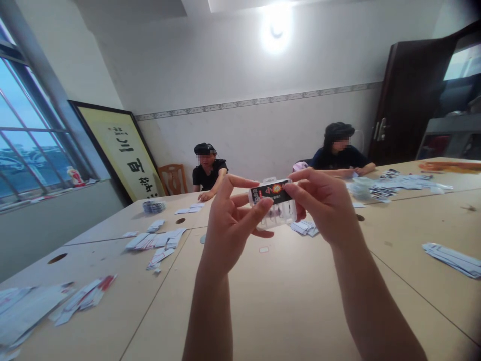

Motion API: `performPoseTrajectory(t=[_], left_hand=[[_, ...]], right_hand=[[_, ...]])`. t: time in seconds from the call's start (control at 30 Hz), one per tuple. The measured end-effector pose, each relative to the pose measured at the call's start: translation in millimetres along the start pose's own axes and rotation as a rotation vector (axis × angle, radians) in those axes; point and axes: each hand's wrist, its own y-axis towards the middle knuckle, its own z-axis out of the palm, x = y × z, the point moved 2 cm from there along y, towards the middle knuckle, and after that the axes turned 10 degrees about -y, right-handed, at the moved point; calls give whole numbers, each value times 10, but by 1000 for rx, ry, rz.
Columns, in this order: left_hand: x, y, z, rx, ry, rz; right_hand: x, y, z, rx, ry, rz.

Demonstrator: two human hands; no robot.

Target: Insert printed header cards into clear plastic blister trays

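Both my hands hold up a small clear plastic case (281, 220) above the table. Dark hook-like pieces, apparently fish hooks, show through its compartments. Across the upper part of its face lies a black label (268, 194) with red and white print and an orange burst. My left hand (235, 220) grips the case's left side, with the thumb over the front by the label's lower edge. At the right end, my right hand (321, 205) pinches the label's corner and the case between thumb and fingers. Some fingertips are hidden behind the case.
A large pale table (285, 301) spreads around me, with a small red-bordered sticker (264, 249) below the case. White paper slips (156, 240) lie left, another stack (453, 259) right. Two people sit across, one by round packs (153, 206), the other by a pile of packets (398, 184).
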Motion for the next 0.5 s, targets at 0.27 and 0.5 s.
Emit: performPoseTrajectory(t=[0.27,0.5], left_hand=[[-63,-7,-123,-43,6,55],[-168,45,-625,-399,28,325]], right_hand=[[46,-15,-69,247,-24,-25],[541,-506,-182,-10,-241,-325]])
